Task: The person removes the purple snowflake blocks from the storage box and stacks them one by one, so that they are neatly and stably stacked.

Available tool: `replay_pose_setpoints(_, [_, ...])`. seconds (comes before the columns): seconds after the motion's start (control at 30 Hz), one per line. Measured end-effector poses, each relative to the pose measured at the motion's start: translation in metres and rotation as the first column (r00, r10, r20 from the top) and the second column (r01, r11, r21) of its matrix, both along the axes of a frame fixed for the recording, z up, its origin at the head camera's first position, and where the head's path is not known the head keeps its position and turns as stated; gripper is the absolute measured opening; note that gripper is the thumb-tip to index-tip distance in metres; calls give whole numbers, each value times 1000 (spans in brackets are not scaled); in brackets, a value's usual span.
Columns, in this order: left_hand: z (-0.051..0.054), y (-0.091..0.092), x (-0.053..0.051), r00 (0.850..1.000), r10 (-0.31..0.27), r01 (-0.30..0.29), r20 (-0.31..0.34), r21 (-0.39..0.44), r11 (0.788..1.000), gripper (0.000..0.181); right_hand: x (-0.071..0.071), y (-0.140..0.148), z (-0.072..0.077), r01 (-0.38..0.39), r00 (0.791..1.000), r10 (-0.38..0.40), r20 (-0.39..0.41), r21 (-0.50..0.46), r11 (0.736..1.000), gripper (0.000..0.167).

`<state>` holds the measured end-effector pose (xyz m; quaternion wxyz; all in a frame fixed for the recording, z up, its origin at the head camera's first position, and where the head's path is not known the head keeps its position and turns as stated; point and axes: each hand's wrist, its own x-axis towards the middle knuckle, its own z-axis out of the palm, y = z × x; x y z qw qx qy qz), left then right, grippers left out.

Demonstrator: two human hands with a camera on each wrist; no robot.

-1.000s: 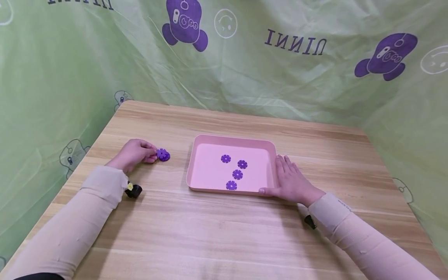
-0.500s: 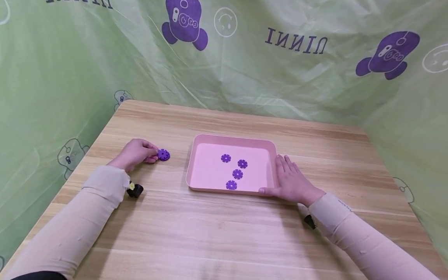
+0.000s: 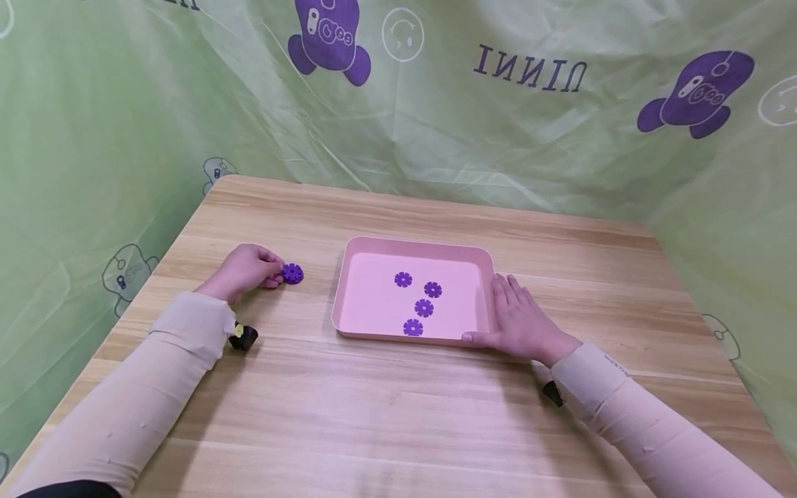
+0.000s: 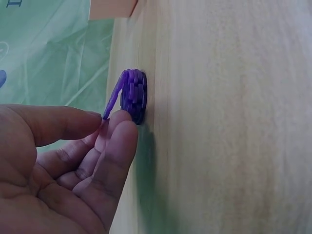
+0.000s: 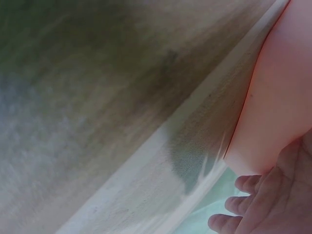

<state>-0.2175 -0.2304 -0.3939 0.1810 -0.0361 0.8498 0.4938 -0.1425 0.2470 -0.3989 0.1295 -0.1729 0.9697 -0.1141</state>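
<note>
Left of the tray, my left hand (image 3: 245, 271) pinches the edge of a purple notched disc (image 4: 114, 95) between thumb and finger. That disc tilts against a small stack of purple discs (image 4: 135, 97) on the table, also seen in the head view as a purple pile (image 3: 293, 273). My right hand (image 3: 526, 323) lies with straight fingers along the right wall of the pink tray (image 3: 412, 339); in the right wrist view the palm (image 5: 280, 200) is against the tray's outer side (image 5: 273, 87). Several purple discs, one of them a disc (image 3: 424, 308), lie flat and apart inside the tray.
The wooden table (image 3: 373, 415) carries the tray near its middle. Green printed cloth (image 3: 436, 138) hangs behind and beside the table. A black wrist-worn piece (image 3: 243, 337) is under the left cuff, another (image 3: 552, 393) under the right cuff.
My left hand has shifted slightly right, and its pinched disc now overlaps the stack more closely. My right hand stays on the tray. The head view has tilted slightly.
</note>
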Motion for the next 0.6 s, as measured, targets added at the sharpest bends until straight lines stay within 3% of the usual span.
replay_pose_setpoints(0.43, [2,-1,1,999,-14,13,-29,-46,999,26,1,-1,3,3,1000,-3,-14,-6,1000,124])
replay_pose_setpoints(0.53, [3,0,3,995,-48,36,-84,-138,990,24,1,-1,3,4,1000,-4,-10,-8,1000,124])
replay_pose_setpoints(0.6, [4,1,4,987,-86,54,-134,-226,973,22,1,-1,3,5,1000,-5,-8,-9,1000,124])
